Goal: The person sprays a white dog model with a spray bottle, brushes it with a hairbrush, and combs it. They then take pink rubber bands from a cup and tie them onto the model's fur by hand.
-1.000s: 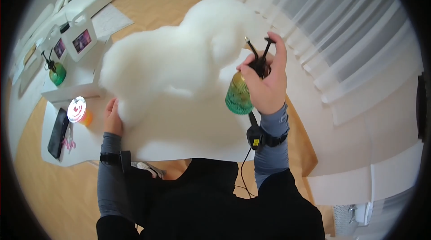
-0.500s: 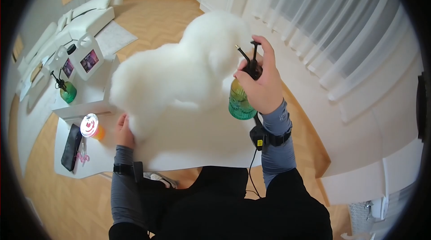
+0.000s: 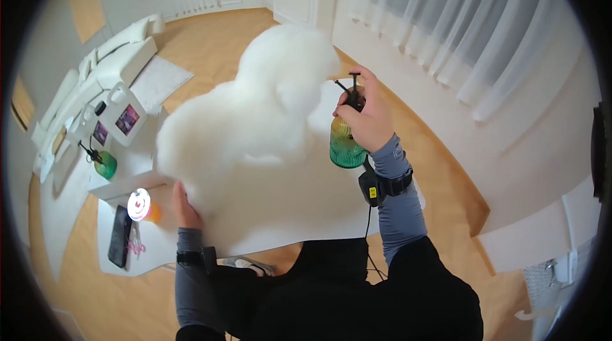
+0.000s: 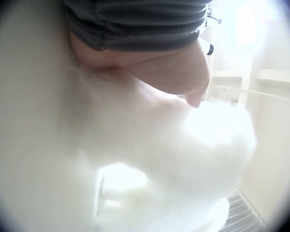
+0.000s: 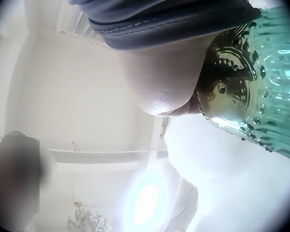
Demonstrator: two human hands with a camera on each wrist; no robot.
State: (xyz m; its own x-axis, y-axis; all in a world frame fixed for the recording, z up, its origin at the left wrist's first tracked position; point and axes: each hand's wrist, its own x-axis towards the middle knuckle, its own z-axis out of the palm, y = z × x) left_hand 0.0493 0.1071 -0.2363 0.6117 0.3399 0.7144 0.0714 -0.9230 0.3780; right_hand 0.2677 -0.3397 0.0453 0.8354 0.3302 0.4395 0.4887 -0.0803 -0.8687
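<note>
A white fluffy animal-shaped figure (image 3: 236, 127) stands on the white table (image 3: 280, 229). At its rear leg, on the left, my left hand (image 3: 186, 207) holds on, the fingers partly hidden by the fluff. The left wrist view shows that hand (image 4: 159, 72) against the blurred white fluff (image 4: 169, 140). My right hand (image 3: 371, 118) grips a yellow-green spray bottle (image 3: 347, 146) by its neck, right of the figure, with the black pump at the top. Ribbed green glass of the bottle (image 5: 275, 82) fills the right side of the right wrist view, beside the hand (image 5: 159, 82).
On the left of the table are a lidded orange cup (image 3: 140, 206), a black case (image 3: 119, 236) and pink scissors (image 3: 136, 246). Behind them, a raised white surface (image 3: 137, 166) bears a second green spray bottle (image 3: 106, 165) and white jugs (image 3: 124, 116).
The head view has shifted. The figure's head leans further left in view, the bottle is more upright, and my left hand has turned, with its fingers less visible.
</note>
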